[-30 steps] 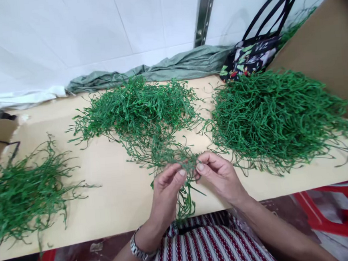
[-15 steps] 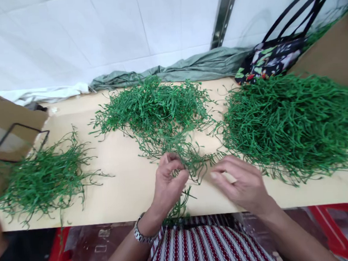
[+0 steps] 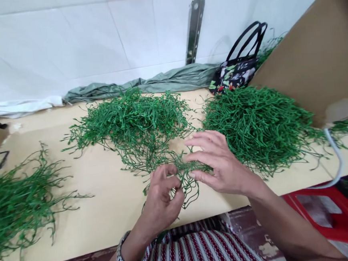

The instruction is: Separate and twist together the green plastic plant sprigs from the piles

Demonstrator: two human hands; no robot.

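My left hand (image 3: 164,195), with a metal watch on the wrist, is curled closed near the table's front edge. Thin green stems, knobbed at their tips, show around its fingers; how many it grips is hidden. Facing it, my right hand (image 3: 217,163) is open, its fingers spread over a loose strand of green stems (image 3: 188,193). Just beyond both hands lies a tangled middle heap of the same stems (image 3: 133,117). A denser heap of stems (image 3: 258,128) spreads out to the right of my right hand.
Another stem pile (image 3: 20,203) lies at the left. A large cardboard box (image 3: 312,55) stands at the right, beside a flowered black bag (image 3: 236,75). Green cloth (image 3: 146,84) runs along the tiled wall. A red stool (image 3: 331,210) is below the table (image 3: 92,209).
The view has swung to the right. My right hand has opened from a loose curl and come closer to my left hand, over the stems. My left hand stays closed.
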